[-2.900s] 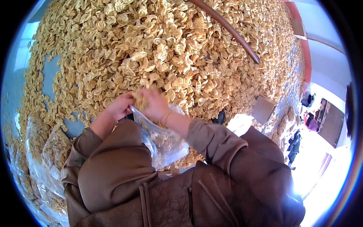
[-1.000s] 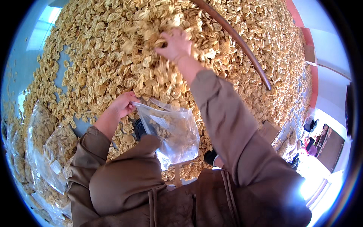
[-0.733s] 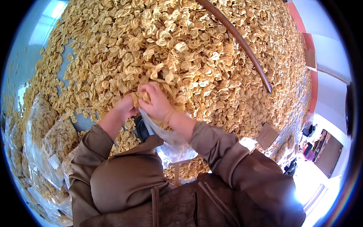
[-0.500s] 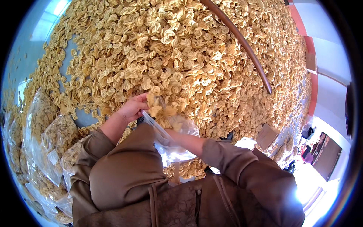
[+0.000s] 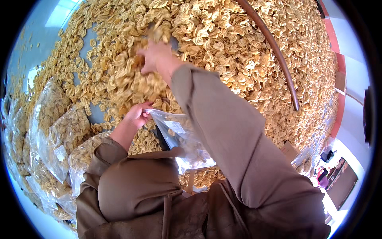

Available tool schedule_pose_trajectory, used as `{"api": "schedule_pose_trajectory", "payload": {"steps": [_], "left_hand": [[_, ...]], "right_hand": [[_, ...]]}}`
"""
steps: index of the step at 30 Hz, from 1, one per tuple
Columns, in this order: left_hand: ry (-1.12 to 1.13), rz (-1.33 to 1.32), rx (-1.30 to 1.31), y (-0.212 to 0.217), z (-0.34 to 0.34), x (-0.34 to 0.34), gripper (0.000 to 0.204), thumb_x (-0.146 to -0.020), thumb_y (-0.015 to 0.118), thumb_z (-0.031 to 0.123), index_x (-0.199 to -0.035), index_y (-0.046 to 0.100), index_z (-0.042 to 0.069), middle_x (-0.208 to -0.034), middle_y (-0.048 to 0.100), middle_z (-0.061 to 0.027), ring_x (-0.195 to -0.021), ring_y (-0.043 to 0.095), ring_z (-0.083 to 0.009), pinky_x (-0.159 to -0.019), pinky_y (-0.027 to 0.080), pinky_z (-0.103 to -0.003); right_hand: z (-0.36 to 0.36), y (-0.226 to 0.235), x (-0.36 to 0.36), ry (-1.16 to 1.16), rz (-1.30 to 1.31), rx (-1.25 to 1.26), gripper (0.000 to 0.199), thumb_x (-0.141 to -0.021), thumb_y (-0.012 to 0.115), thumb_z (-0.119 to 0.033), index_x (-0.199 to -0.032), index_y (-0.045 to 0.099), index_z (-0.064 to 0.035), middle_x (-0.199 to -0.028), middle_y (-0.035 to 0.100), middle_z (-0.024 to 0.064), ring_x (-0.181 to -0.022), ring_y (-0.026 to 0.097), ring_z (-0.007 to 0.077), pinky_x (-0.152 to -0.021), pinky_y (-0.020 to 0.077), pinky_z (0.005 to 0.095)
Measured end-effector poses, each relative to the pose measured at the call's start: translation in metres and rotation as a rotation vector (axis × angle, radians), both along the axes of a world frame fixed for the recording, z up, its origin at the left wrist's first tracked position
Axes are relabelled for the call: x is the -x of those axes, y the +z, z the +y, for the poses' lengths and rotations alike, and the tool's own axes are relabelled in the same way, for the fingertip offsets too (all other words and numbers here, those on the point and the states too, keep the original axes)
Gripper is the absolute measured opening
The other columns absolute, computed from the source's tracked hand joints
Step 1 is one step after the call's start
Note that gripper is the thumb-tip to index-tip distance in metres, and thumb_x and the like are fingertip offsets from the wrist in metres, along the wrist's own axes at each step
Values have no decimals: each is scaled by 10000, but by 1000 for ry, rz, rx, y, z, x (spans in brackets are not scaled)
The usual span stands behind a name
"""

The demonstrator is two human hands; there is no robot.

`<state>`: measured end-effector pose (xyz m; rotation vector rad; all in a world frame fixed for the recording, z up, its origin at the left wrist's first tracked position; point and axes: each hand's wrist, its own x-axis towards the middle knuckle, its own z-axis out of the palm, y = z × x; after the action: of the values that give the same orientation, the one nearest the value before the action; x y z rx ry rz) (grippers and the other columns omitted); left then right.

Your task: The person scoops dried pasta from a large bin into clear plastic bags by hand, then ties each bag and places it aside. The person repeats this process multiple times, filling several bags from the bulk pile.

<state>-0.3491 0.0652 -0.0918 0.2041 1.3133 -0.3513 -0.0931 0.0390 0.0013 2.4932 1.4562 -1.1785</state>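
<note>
The left hand (image 5: 136, 115) pinches the upper edge of a clear plastic bag (image 5: 185, 141) between thumb and fingers; this grip is closed firmly on the film. The bag is in the near middle, in front of the person's body, with its mouth partly open toward the far side. It has a white label (image 5: 175, 126) and some pale pieces are visible inside; the right forearm covers its right part.

The right hand (image 5: 158, 55) is farther away, among the wavy yellow pieces (image 5: 215, 44) which are spread widely. Its thumb and forefinger stand apart, so the hand is open; whether any piece lies against the palm, I cannot tell. The pieces just left of it are blurred.

A curved brown stick (image 5: 278, 51) lies over the pieces at far right. At near left, filled clear bags (image 5: 47, 99) stand close together. A cardboard box (image 5: 290, 152) is at right, partly behind the sleeve (image 5: 234, 127).
</note>
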Motion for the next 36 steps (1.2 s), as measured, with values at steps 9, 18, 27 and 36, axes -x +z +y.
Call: {"api": "schedule_pose_trajectory", "payload": {"steps": [9, 18, 27, 36], "left_hand": [[-148, -388, -32, 41, -27, -13, 335, -973, 432, 170, -1248, 523, 2, -1127, 632, -144, -941, 667, -244, -729, 597, -318], [-618, -621, -190, 85, -47, -48, 579, -823, 455, -69, -1386, 440, 71, -1220, 605, -63, -746, 582, -45, -604, 465, -179], [-1096, -500, 212, 47, -102, -38, 707, -783, 494, -107, -1433, 382, 146, -729, 611, 2, -473, 488, -55, -443, 400, -190], [-656, -287, 63, 26, -79, -81, 434, -853, 446, -63, -1274, 507, 23, -1008, 630, -7, -535, 435, -29, -410, 324, -141]], "right_hand": [[-178, 1, 135, -295, 358, -449, 566, -739, 672, -304, -1274, 546, -167, -1377, 418, 171, -1208, 467, 353, -1005, 400, 427], [-222, -6, 162, -446, 634, -63, 503, -845, 583, -379, -1245, 539, -78, -1089, 611, 217, -988, 617, 346, -863, 485, 400], [-302, 47, 131, -93, 920, 9, 399, -899, 514, -409, -1138, 605, -102, -1003, 669, 107, -909, 649, 252, -807, 504, 373], [-274, -17, -67, -1061, -137, -2, 812, -699, 715, -484, -1402, 412, -214, -1481, 229, 204, -1270, 419, 346, -982, 453, 467]]}}
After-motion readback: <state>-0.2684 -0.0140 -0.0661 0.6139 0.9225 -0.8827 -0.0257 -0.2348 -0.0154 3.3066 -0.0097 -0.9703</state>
